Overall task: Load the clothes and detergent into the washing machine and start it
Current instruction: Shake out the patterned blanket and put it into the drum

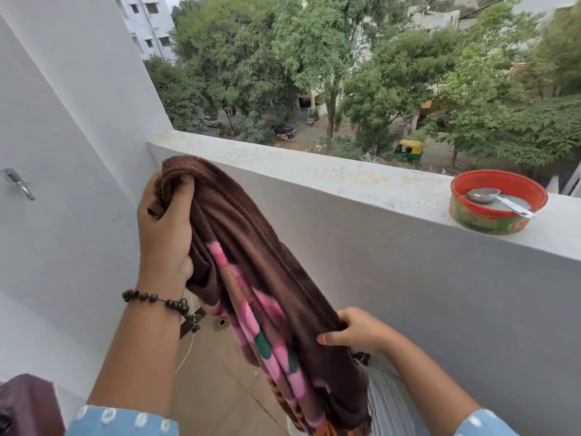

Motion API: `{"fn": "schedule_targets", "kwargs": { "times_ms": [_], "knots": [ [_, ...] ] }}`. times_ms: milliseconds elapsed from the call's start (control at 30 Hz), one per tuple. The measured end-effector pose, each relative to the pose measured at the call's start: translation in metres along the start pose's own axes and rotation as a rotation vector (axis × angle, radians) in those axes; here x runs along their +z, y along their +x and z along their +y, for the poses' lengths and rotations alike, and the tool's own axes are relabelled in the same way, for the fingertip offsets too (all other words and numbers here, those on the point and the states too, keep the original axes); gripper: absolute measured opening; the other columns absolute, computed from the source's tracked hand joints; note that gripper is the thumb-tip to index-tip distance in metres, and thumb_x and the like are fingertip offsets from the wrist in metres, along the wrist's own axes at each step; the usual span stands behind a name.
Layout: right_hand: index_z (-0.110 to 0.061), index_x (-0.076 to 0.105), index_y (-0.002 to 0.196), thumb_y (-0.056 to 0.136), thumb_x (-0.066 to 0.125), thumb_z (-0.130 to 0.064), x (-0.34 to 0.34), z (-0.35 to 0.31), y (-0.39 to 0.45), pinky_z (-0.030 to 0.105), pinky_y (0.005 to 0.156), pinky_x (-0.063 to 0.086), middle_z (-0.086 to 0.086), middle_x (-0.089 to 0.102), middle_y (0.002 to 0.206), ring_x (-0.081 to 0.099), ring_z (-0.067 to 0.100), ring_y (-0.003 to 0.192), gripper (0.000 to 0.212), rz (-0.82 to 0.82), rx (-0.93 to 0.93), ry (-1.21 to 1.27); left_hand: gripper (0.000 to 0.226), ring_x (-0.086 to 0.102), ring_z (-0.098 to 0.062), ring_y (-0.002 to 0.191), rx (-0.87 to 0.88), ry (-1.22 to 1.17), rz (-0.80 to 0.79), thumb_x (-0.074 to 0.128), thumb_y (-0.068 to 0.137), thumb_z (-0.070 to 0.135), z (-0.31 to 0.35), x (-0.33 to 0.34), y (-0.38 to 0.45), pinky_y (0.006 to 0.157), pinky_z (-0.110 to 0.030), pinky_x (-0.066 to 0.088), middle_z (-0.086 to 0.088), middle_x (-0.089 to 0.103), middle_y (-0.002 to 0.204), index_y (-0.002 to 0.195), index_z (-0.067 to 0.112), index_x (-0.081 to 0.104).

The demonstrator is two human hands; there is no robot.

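A brown fleece blanket [251, 247] with pink and green patches hangs folded in front of me, above the balcony floor. My left hand [165, 228] grips its upper end, fingers curled over the top fold. My right hand [355, 333] holds the blanket lower down at its right edge, thumb pointing left. A round red and green tin [496, 212] with pale powder and a metal scoop [490, 198] inside stands on the parapet ledge at the right. A dark maroon corner, possibly the washing machine [28, 404], shows at the bottom left.
The grey parapet wall [408, 278] runs across in front, its ledge [314, 171] level with the blanket's top. A white wall [63, 152] with a metal tap [19, 184] is at the left. A floor drain [221, 324] sits in the tiled floor below. Grey striped cloth [386, 401] lies under my right arm.
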State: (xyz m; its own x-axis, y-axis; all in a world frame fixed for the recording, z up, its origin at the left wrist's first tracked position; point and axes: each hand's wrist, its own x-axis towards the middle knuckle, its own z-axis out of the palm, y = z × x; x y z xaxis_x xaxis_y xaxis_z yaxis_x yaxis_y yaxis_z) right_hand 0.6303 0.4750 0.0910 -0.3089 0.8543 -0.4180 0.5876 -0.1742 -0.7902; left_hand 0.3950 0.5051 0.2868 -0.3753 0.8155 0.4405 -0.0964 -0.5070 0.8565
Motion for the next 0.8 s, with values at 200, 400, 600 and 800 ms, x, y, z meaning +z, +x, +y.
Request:
{"fn": "schedule_targets", "kwargs": {
  "times_ms": [200, 400, 600, 800],
  "knots": [
    [-0.007, 0.071, 0.097, 0.098, 0.055, -0.009, -0.039, -0.067, -0.025, 0.022, 0.064, 0.054, 0.002, 0.07, 0.08, 0.065, 0.009, 0.069, 0.016, 0.333, -0.359, 0.628, 0.011, 0.065, -0.003, 0.084, -0.148, 0.072, -0.076, 0.061, 0.097, 0.017, -0.03, -0.008, -0.015, 0.081, -0.022, 0.054, 0.012, 0.07, 0.083, 0.088, 0.023, 0.065],
    [-0.008, 0.072, 0.096, 0.096, 0.055, -0.014, -0.061, -0.129, -0.056, 0.05, 0.085, 0.051, 0.018, 0.071, 0.093, 0.066, 0.033, 0.087, 0.018, 0.278, -0.699, 0.708, 0.019, 0.07, -0.011, 0.088, -0.305, 0.017, -0.319, 0.065, 0.081, 0.026, -0.038, 0.009, -0.038, 0.08, -0.024, 0.057, 0.003, 0.075, 0.088, 0.096, 0.015, 0.069],
    [-0.013, 0.073, 0.103, 0.09, 0.058, -0.025, -0.055, -0.155, -0.041, 0.038, 0.104, 0.041, 0.004, 0.063, 0.122, 0.055, 0.017, 0.12, 0.024, 0.576, -0.851, 0.167, 0.03, 0.071, -0.02, 0.095, -0.498, -0.112, -0.634, 0.074, 0.083, 0.022, -0.034, 0.023, -0.055, 0.082, -0.029, 0.058, -0.007, 0.075, 0.102, 0.109, 0.01, 0.066],
    [-0.013, 0.06, 0.122, 0.094, 0.06, -0.031, -0.051, -0.136, -0.038, 0.043, 0.101, 0.049, 0.004, 0.06, 0.127, 0.059, 0.014, 0.116, 0.034, 0.276, -0.743, 0.475, 0.038, 0.07, -0.036, 0.095, -0.532, -0.106, -0.529, 0.079, 0.074, 0.009, -0.034, 0.028, -0.055, 0.087, -0.043, 0.058, -0.023, 0.072, 0.104, 0.109, -0.002, 0.068]
  ]
}}
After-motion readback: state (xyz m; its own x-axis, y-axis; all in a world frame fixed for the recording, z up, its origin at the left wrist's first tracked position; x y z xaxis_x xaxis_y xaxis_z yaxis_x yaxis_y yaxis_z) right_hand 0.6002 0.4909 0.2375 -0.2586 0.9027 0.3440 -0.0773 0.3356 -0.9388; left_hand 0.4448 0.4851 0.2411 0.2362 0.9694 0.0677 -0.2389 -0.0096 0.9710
